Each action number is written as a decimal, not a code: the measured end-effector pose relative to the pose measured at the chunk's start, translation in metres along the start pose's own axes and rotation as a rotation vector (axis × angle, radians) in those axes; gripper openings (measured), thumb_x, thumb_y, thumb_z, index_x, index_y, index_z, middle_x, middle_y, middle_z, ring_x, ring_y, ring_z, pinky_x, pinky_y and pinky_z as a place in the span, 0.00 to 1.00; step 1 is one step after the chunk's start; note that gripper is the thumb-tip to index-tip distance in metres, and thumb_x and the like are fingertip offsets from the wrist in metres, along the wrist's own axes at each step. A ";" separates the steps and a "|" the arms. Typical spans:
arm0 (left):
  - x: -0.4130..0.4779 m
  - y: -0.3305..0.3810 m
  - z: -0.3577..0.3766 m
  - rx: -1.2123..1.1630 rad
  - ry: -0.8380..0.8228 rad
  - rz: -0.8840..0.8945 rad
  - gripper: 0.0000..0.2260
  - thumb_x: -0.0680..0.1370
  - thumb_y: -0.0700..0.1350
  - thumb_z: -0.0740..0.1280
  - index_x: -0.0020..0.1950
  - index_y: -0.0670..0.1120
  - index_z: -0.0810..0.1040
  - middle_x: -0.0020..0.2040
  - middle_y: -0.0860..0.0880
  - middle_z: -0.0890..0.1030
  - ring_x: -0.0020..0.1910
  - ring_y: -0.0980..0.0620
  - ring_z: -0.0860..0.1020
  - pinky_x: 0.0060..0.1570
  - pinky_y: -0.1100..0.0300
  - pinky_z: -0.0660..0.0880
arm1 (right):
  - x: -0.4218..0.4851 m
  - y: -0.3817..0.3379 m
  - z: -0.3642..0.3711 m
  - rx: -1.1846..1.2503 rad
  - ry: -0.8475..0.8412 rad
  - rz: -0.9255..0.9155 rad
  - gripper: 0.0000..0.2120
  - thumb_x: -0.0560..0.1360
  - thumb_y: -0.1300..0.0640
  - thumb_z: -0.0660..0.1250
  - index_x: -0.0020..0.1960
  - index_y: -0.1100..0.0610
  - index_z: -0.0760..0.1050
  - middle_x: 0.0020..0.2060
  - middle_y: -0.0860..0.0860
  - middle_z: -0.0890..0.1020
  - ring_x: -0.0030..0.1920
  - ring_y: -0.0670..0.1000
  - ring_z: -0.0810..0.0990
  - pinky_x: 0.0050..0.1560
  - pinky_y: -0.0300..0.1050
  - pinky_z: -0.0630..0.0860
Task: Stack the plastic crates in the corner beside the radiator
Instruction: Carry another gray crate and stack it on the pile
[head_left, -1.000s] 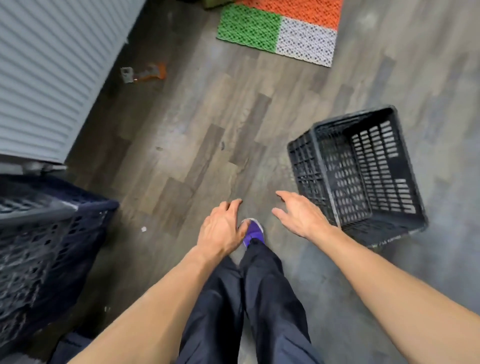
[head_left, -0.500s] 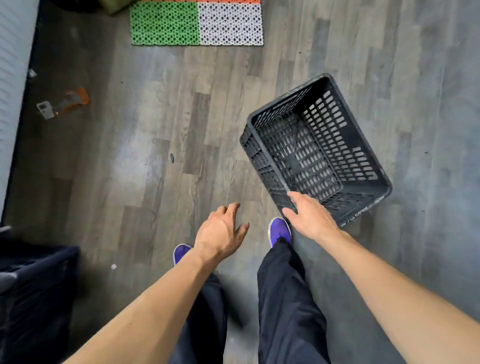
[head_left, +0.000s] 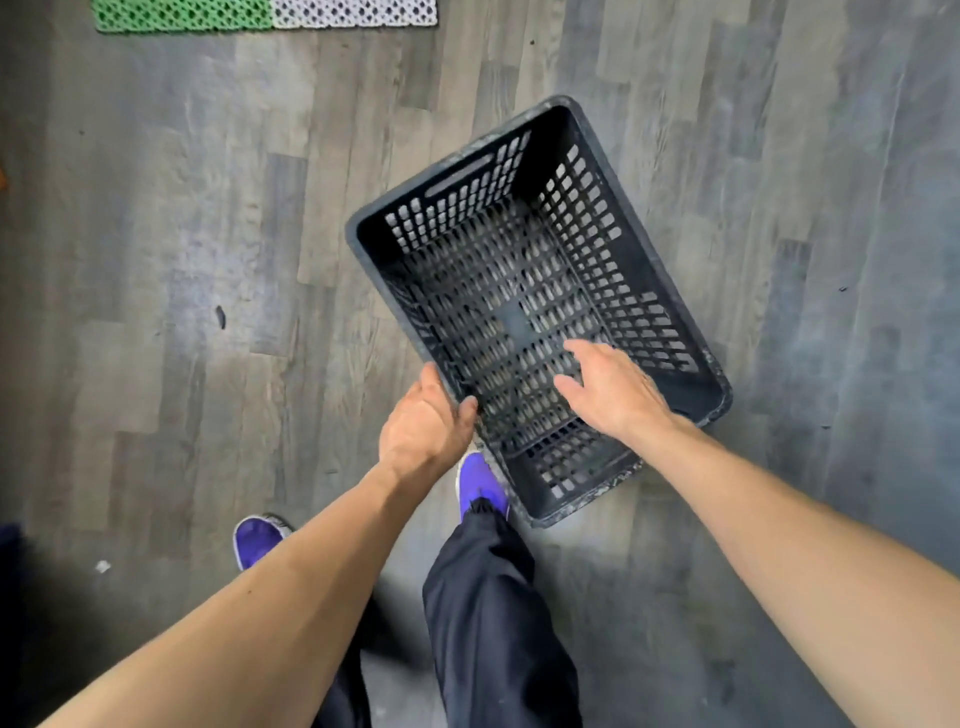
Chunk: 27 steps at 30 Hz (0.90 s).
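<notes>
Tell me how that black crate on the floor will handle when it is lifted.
The black crate probably lifts light for its size: its walls and floor are open lattice and it holds nothing. It looks moulded and stiff, so it should keep its shape. With only the left hand on its rim, it may tilt.

Soft, even light falls from above, fairly bright at the middle of the floor (head_left: 208, 260) — a pale sheen lies on the planks there. The corners dim, most at the lower left, which goes almost black. A soft shadow pools under the legs and beside the crate (head_left: 524, 312). Focus is fair at the centre; fingertips of the right hand (head_left: 613, 387) smear slightly. Wide-angle bending stretches both forearms toward the bottom edge — the planks bow outward.
</notes>
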<state>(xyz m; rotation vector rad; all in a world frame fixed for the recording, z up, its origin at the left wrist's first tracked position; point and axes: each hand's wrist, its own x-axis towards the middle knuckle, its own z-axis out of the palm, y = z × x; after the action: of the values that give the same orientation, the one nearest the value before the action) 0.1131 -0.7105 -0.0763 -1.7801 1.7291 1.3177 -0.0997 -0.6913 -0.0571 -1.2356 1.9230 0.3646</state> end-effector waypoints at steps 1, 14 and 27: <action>0.009 0.001 0.005 -0.013 0.011 -0.033 0.32 0.81 0.55 0.60 0.78 0.39 0.54 0.73 0.38 0.68 0.70 0.40 0.70 0.66 0.51 0.67 | 0.009 0.006 -0.003 0.001 0.012 0.001 0.27 0.80 0.47 0.61 0.76 0.54 0.62 0.68 0.55 0.73 0.69 0.58 0.69 0.64 0.55 0.69; 0.053 -0.002 0.046 -0.163 0.109 -0.126 0.40 0.80 0.50 0.61 0.77 0.35 0.37 0.75 0.35 0.64 0.71 0.37 0.69 0.67 0.46 0.69 | 0.089 0.067 -0.030 -0.078 0.207 0.173 0.33 0.78 0.55 0.63 0.78 0.54 0.51 0.76 0.56 0.53 0.70 0.61 0.58 0.60 0.58 0.69; 0.076 -0.005 0.030 -0.477 0.109 -0.436 0.27 0.72 0.54 0.66 0.62 0.42 0.60 0.57 0.39 0.78 0.53 0.37 0.80 0.56 0.44 0.78 | 0.101 0.057 -0.052 0.165 0.200 0.271 0.30 0.73 0.53 0.67 0.67 0.50 0.54 0.62 0.60 0.68 0.60 0.62 0.70 0.56 0.56 0.68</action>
<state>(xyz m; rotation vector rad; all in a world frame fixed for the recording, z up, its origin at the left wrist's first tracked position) 0.0941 -0.7318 -0.1530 -2.3530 1.0232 1.5324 -0.1931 -0.7594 -0.1101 -0.9353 2.2518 0.2215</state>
